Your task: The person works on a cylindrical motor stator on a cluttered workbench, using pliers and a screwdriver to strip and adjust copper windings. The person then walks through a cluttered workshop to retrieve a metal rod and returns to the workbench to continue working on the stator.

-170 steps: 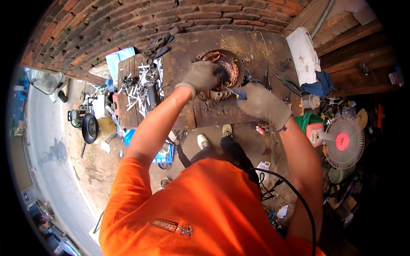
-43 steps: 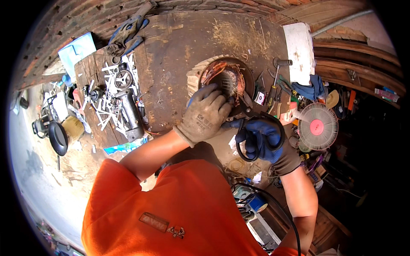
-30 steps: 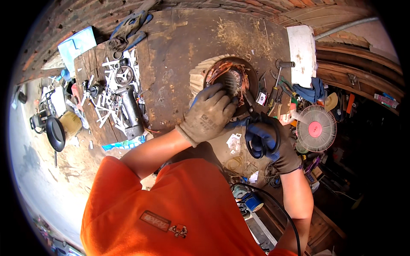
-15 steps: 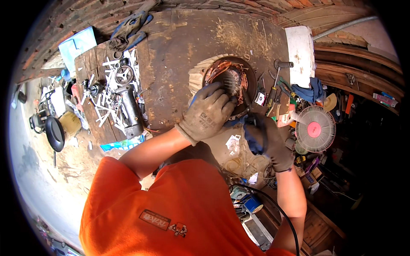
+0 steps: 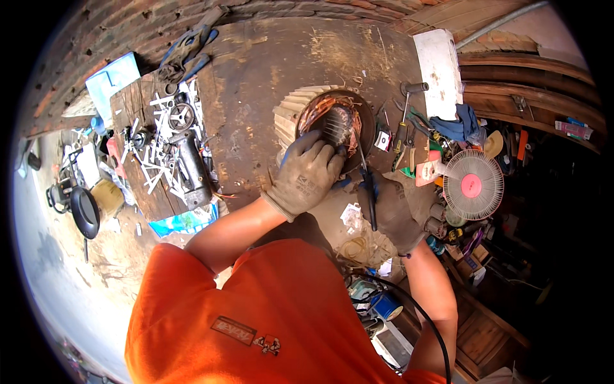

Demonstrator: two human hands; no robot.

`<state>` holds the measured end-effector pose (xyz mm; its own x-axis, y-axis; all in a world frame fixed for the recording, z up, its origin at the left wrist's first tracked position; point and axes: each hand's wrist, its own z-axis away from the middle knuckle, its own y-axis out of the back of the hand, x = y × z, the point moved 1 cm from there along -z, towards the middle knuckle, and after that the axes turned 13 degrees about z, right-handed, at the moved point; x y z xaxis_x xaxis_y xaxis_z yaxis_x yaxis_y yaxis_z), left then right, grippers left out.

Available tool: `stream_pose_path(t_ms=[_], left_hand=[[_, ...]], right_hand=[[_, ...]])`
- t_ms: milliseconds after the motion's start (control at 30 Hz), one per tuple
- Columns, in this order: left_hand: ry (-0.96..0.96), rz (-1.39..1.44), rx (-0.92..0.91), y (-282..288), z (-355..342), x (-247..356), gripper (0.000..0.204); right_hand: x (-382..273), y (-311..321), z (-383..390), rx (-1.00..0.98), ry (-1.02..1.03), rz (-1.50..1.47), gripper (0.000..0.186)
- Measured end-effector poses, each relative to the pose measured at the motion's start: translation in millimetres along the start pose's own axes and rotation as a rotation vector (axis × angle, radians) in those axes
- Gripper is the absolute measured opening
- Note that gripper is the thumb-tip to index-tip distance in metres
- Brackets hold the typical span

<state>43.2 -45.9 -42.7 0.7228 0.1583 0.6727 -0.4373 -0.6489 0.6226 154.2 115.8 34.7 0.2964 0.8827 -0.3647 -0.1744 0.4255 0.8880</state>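
A motor stator [image 5: 279,125] with a pale ribbed housing lies on the brown work board, its round open end facing me. Copper windings [image 5: 318,110] show inside its dark rim. My left hand [image 5: 306,174], in a grey-brown glove, has its fingers bent over the near left edge of that opening; the fingertips are partly hidden. Just right of it, my gloved right hand [image 5: 398,214] grips black-handled pliers [image 5: 370,201]. Their narrow metal jaws point away from me and reach the stator's right rim. Whether they touch a wire cannot be made out.
White strips and a black cylindrical part [image 5: 190,168] lie at left, with gloves [image 5: 187,54] behind. A screwdriver [image 5: 401,133] and other hand tools lie right of the stator. Farther right stand a fan [image 5: 472,185] and clutter. A black cable [image 5: 409,299] runs beside my right arm.
My right hand has turned, so the pliers' black handle now shows along its left side. The left hand stays at the stator's edge. The whole view has shifted slightly.
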Motion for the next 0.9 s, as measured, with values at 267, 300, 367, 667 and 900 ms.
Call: stream_pose_path(t_ms=[267, 300, 367, 667, 900], left_hand=[[0.009, 0.000, 0.040, 18, -13, -8, 0.058], [-0.001, -0.002, 0.051, 17, -15, -9, 0.059], [0.025, -0.022, 0.016, 18, -17, -9, 0.054], [0.012, -0.075, 0.026, 14, -15, -5, 0.053], [0.008, -0.104, 0.036, 12, -18, 4, 0.056]], right_hand=[[-8, 37, -32, -0.289, -0.271, -0.553, 0.024], [-8, 40, -37, -0.354, -0.380, -0.562, 0.021], [-4, 47, -54, -0.484, -0.607, -0.573, 0.015], [4, 56, -59, -0.297, -0.098, 0.232, 0.026], [17, 41, -43, -0.096, 0.202, 0.441, 0.026]])
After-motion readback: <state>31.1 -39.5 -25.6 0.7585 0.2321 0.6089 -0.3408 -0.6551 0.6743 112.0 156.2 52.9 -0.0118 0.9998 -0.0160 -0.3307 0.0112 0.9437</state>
